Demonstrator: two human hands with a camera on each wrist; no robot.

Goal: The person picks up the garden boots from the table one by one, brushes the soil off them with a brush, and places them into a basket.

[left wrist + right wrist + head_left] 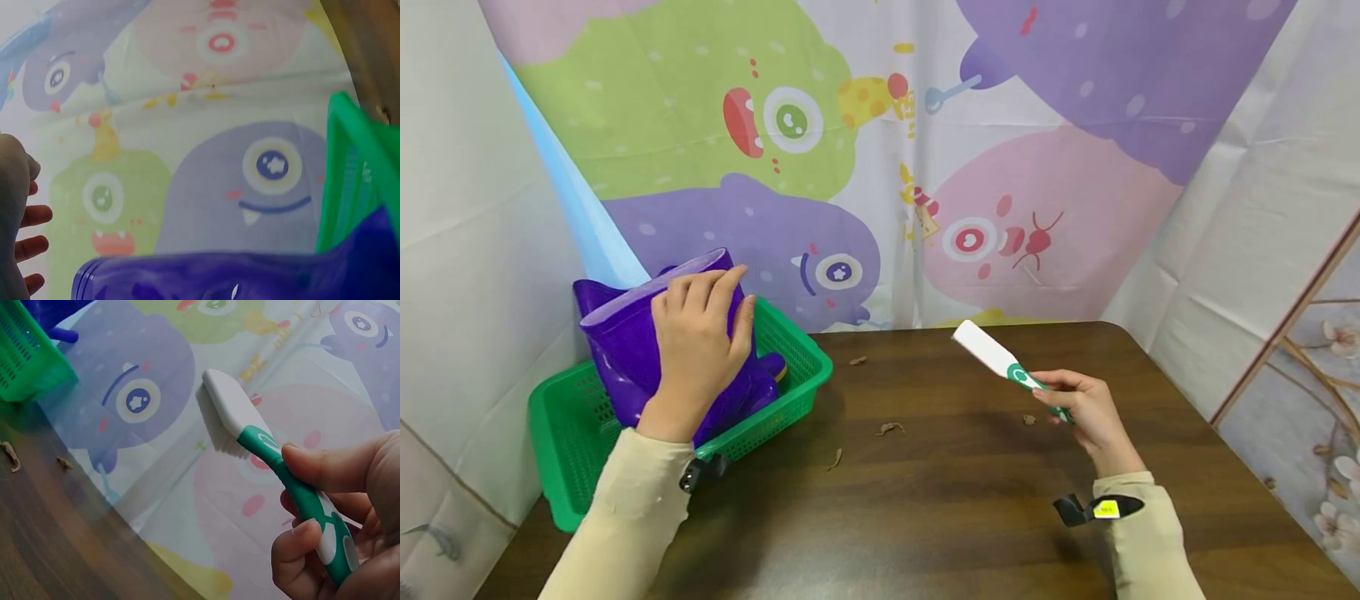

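Observation:
A pair of purple rain boots (625,358) leans in the green plastic basket (816,371) at the left of the table, the opening of one boot facing up. My left hand (700,333) is over this boot in the head view, fingers loosely bent. In the left wrist view the fingertips of my left hand (12,212) hang spread above the boot shaft (219,278), with nothing between them. Out to the right, my right hand (1093,417) grips a brush (988,346) by its green and white handle. Its white head points up and away, the pale bristles (219,434) facing down.
Several dry brown scraps (891,428) lie scattered on the dark wooden table (880,517) between basket and right hand. A cloth curtain with cartoon monsters (865,250) hangs behind the table's far edge. Pale fabric closes in both sides.

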